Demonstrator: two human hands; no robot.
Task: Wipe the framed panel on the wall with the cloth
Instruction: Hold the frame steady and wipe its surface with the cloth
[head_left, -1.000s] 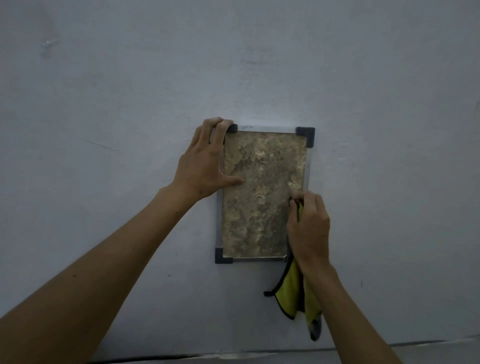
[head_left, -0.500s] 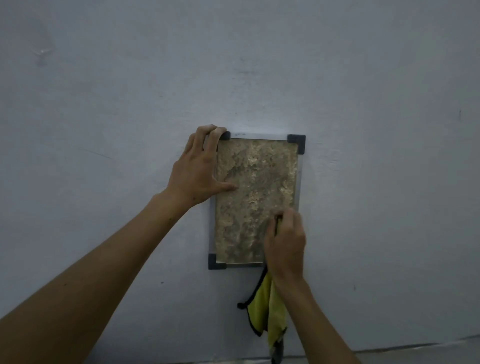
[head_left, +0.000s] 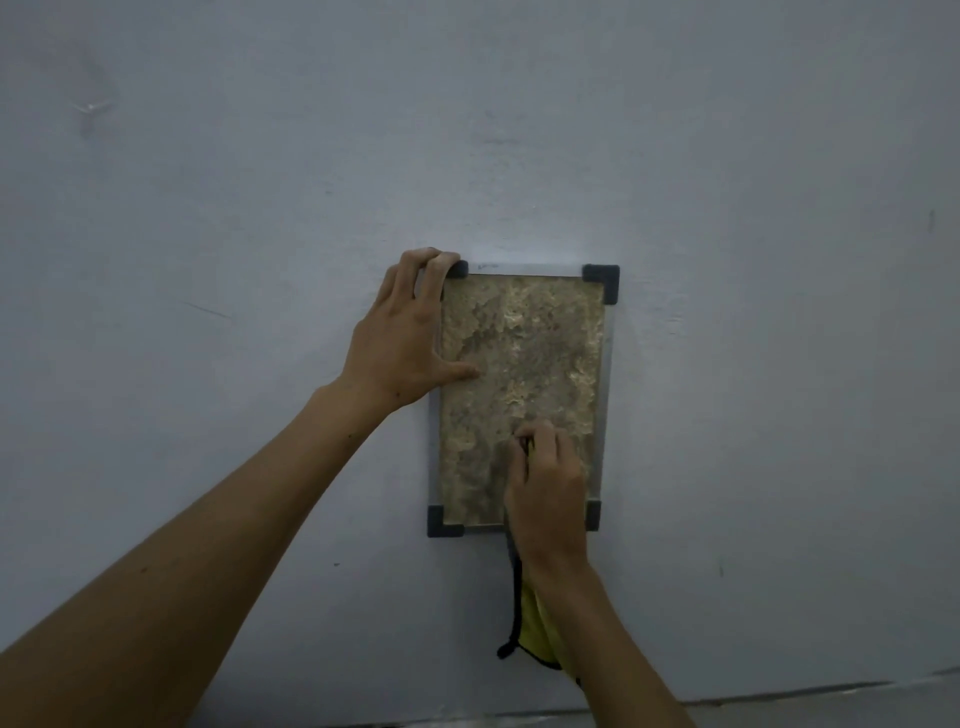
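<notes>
A framed panel (head_left: 524, 358) hangs on the wall, with a mottled brown-gold face, a thin silver frame and dark corner caps. My left hand (head_left: 402, 338) holds its upper left corner: fingers curl over the top edge and the thumb lies flat on the panel face. My right hand (head_left: 545, 488) grips a yellow cloth (head_left: 535, 623) with a dark border and presses it against the lower right part of the panel. Most of the cloth hangs down below my wrist; the part against the panel is hidden by my hand.
A plain pale wall (head_left: 753, 364) surrounds the panel on all sides. A dark line where wall meets floor (head_left: 779, 699) runs along the bottom of the view.
My right hand with the cloth has slid from the panel's right edge leftward and down onto its lower right face. My left hand has kept its hold on the upper left corner.
</notes>
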